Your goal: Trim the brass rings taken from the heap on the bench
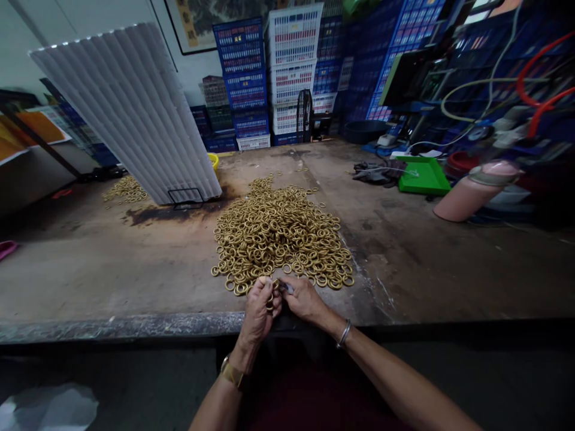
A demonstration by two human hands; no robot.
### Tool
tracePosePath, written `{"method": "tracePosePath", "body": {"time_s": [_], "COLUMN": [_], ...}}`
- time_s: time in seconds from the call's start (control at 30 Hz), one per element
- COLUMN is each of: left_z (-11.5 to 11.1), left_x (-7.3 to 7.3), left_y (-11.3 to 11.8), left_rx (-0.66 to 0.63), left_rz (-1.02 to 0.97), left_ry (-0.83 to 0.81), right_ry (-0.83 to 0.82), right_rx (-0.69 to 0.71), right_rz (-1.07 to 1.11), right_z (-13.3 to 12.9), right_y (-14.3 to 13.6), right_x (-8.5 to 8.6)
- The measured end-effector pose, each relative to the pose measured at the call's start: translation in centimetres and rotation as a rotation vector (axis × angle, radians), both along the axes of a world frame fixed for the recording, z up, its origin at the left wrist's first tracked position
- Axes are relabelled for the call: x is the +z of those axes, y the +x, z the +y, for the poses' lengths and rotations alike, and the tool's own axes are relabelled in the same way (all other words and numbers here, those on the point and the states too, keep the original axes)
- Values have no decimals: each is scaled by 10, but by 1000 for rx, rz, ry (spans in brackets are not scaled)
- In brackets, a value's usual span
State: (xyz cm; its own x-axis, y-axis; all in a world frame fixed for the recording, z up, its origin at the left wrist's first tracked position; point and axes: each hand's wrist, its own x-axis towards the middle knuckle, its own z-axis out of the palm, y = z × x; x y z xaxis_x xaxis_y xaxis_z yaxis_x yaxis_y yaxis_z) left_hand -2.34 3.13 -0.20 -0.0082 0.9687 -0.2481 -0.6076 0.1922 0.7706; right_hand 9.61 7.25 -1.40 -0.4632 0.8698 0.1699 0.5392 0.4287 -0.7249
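Observation:
A large heap of brass-coloured rings (278, 233) lies on the worktable (179, 269) just beyond my hands. My left hand (261, 308) is closed on a few of these rings; one ring (270, 304) shows below its fingers. My right hand (305, 299) meets it at the fingertips, closed around a small tool with a greyish blade-like part (286, 287). The tool's tip touches or nearly touches a ring at the left fingertips. Fingers hide most of the tool, so its exact kind is unclear.
A tall corrugated pale panel (130, 114) leans at the left, beside a smaller ring pile (126, 190). Blue crates (245, 78) and white crates (294, 72) are stacked behind. At right are a green tray (423, 175), dark gloves (377, 172) and a pink bottle (476, 191).

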Motion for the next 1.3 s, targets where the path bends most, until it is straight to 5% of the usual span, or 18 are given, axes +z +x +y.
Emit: {"method": "tracePosePath", "body": {"time_s": [0.27,0.53,0.8,1.07,1.3], "left_z": [-2,-6,-2,2,3], "left_x": [-8,10,-14,-14,-11], "left_y": [-3,-9,-11,-13,-12], "left_rx": [0,-50,39,-50,14], "left_rz": [45,-111,-209,-294,-330], "left_ry": [21,-10,-114,-63,-172], "right_ry": [-36,4,57,55,86], "right_rx": [25,-214,-300,-291,-227], "right_rz": [-177,-400,-608,-581,-442], "right_z": [3,18,31,43,40], "right_y": [2,6,-8,-10,-1], "right_x": [0,-2,-3,-9,-9]}}
